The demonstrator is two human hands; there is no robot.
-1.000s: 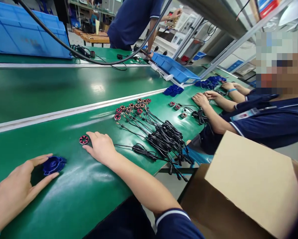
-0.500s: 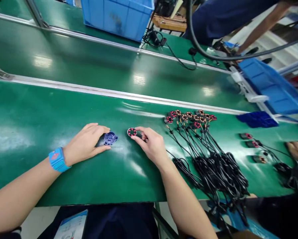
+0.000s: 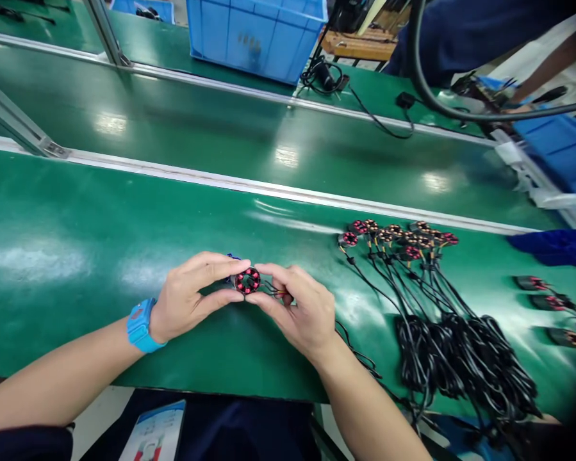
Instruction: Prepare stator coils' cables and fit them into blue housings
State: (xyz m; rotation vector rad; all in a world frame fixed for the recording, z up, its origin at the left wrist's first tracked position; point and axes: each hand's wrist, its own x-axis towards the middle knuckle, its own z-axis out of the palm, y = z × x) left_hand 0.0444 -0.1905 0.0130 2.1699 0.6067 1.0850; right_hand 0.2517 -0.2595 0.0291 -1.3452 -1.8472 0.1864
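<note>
A round motor stator (image 3: 247, 280) with red-wound coils is held between my two hands, low over the green bench. My left hand (image 3: 196, 291) has its thumb and fingers pinched on the stator's left rim. The right hand (image 3: 297, 304) grips the opposite rim with thumb and forefinger, its other fingers curled round the thin wires (image 3: 271, 288). Of a purple-blue plastic part (image 3: 232, 257), only small bits show beside the stator, behind my left fingers. Whether the stator sits in that part cannot be made out.
Several corded stators (image 3: 393, 235) lie to the right, their black cables (image 3: 455, 352) bundled towards the bench edge. Farther right are more stators (image 3: 547, 302) and a dark blue cloth-like item (image 3: 554, 248). A metal rail (image 3: 211, 186) crosses behind; a blue crate (image 3: 254, 41) stands beyond.
The stator in my right hand has moved left to the purple-blue part. My left hand's fingers have come onto the stator's rim. The view has shifted left.
</note>
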